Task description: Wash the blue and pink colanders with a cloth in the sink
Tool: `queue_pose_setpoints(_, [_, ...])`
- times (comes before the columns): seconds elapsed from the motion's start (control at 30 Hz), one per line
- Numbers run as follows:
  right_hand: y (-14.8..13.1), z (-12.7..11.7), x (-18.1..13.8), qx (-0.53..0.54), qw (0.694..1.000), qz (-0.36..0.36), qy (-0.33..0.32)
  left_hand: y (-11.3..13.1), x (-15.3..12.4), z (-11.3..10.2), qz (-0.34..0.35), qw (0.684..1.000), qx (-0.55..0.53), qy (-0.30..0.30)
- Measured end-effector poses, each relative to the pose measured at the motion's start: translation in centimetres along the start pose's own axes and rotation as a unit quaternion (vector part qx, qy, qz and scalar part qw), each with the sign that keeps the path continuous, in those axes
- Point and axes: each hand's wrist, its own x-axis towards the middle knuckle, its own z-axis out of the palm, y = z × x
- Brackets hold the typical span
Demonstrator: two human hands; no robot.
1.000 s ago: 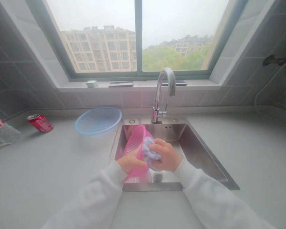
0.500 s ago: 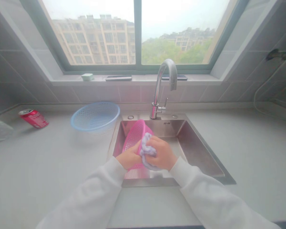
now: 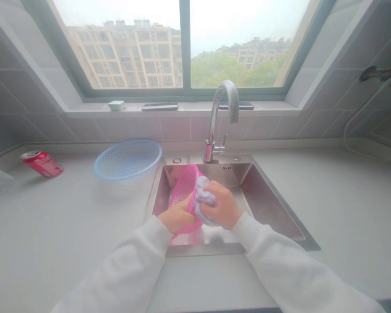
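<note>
Over the steel sink (image 3: 273, 208), my left hand (image 3: 177, 217) grips the near rim of a pink plastic colander (image 3: 182, 191), which is tipped up on its edge. Pressed against the colander's inner side is a pale lilac cloth (image 3: 203, 198), bunched in the closed fingers of my right hand (image 3: 221, 208). Both white sleeves reach in from the bottom of the view. The colander's lower part is hidden behind my hands.
A blue colander (image 3: 127, 160) stands on the counter left of the sink. Farther left, a red can (image 3: 41, 162) lies on its side. The chrome tap (image 3: 220, 117) rises behind the sink. On the window sill rest a green sponge (image 3: 116, 105) and two dark flat objects.
My right hand has slid the cloth a little upward along the colander's inside. The left hand keeps its grip. The camera has tilted slightly.
</note>
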Motion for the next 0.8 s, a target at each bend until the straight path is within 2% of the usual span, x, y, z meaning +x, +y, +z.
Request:
queue_pose_setpoints(0.07, [-1.0,0.5,-0.5,-0.023,0.997,-0.065,-0.027,0.3,0.1,-0.1,0.009,1.000,-0.010,0.016])
queue_pose_setpoints(0.13, [-1.1,0.5,-0.4,-0.039,0.996,-0.073,-0.022,0.6,0.1,-0.1,0.002,1.000,-0.017,0.008])
queue_pose_setpoints(0.2, [-0.3,-0.1,0.2,-0.036,0.999,-0.025,0.017,0.7,0.0,0.1,-0.009,1.000,-0.019,-0.014])
queue_pose_setpoints(0.3, [1.6,-1.6,1.3,-0.007,0.991,0.100,0.085,0.9,-0.4,0.2,-0.029,0.997,0.030,-0.065])
queue_pose_setpoints(0.4, [3.6,-2.6,2.0,0.027,0.975,0.207,0.082,1.1,-0.9,0.1,-0.058,0.985,0.116,-0.113])
queue_pose_setpoints(0.47, [4.7,-2.8,2.1,0.050,0.965,0.249,0.071,1.2,-1.2,0.0,-0.072,0.981,0.127,-0.126])
queue_pose_setpoints(0.53, [5.3,-2.7,2.1,0.071,0.956,0.274,0.074,1.3,-1.3,-0.1,-0.080,0.985,0.094,-0.118])
queue_pose_setpoints(0.63, [5.7,-2.4,2.1,0.102,0.948,0.288,0.092,1.6,-1.4,0.0,-0.072,0.995,0.010,-0.070])
queue_pose_setpoints(0.73, [5.8,-2.4,2.2,0.124,0.941,0.293,0.116,2.2,-1.5,0.1,-0.013,0.998,-0.053,-0.020])
queue_pose_setpoints(0.8, [5.8,-2.6,2.3,0.124,0.939,0.294,0.127,2.6,-1.6,0.2,0.046,0.996,-0.079,-0.011])
